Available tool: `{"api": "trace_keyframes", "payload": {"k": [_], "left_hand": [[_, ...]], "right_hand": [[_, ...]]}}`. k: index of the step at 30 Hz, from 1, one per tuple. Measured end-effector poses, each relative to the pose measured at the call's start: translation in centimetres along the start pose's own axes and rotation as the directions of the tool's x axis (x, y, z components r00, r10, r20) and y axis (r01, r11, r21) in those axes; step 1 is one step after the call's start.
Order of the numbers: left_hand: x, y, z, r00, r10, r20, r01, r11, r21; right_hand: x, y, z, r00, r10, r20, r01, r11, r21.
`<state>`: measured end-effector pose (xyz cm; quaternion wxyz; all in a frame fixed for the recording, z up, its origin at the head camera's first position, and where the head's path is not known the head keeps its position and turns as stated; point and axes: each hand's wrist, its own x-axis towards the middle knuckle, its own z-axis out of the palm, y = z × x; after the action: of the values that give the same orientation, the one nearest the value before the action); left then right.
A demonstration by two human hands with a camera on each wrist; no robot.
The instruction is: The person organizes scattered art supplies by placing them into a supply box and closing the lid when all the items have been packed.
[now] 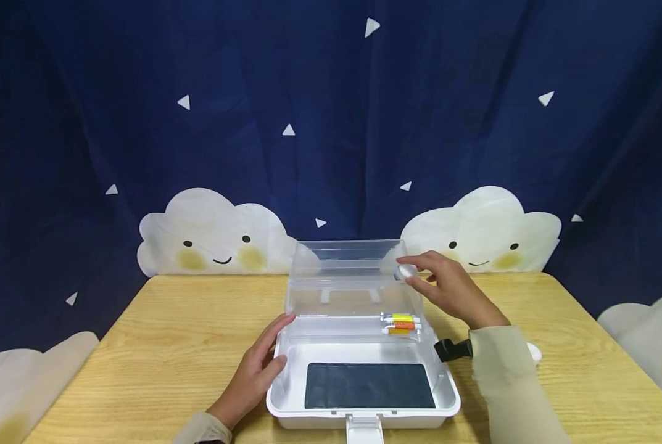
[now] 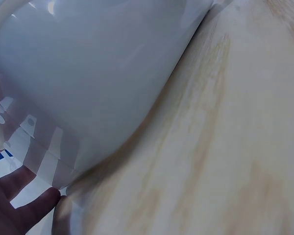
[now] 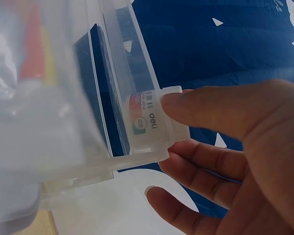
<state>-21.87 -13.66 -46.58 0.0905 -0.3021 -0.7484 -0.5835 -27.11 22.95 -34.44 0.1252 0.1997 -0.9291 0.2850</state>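
Note:
A white box (image 1: 364,422) with a raised clear lid (image 1: 353,301) stands on the table. My right hand (image 1: 454,290) pinches the white cap of a small labelled jar (image 3: 144,115) between thumb and fingers, at the upper tray's right end. Beside the box's left wall, my left hand (image 1: 255,367) lies with fingers extended against it; in the left wrist view its fingertips (image 2: 44,200) touch the white wall (image 2: 98,73). Several tubes with yellow and orange labels (image 1: 401,324) lie in the tray on the right. A dark flat rectangle (image 1: 369,386) covers much of the box's floor.
A white round object (image 1: 533,353) rests on the wooden table (image 1: 158,345) right of my right sleeve, partly hidden by it. Below the box's front rim hangs a white latch (image 1: 364,430). Behind the table is a dark blue curtain (image 1: 331,92) with clouds and triangles.

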Motion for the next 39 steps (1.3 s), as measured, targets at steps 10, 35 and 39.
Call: {"api": "trace_keyframes", "payload": {"k": [10, 35, 39], "left_hand": [[0.04, 0.09, -0.01, 1.000, 0.005, 0.005, -0.005, 1.000, 0.009], [0.07, 0.12, 0.00, 1.000, 0.005, 0.004, -0.005, 1.000, 0.007], [0.10, 0.06, 0.01, 1.000, 0.008, 0.005, -0.008, 1.000, 0.007]], "right_hand": [[-0.09, -0.18, 0.20, 1.000, 0.012, 0.007, -0.012, 1.000, -0.003], [0.09, -0.48, 0.85, 0.997, 0.074, 0.020, -0.074, 0.997, 0.016], [0.06, -0.48, 0.88, 0.996, 0.084, 0.021, -0.084, 0.996, 0.011]]}}
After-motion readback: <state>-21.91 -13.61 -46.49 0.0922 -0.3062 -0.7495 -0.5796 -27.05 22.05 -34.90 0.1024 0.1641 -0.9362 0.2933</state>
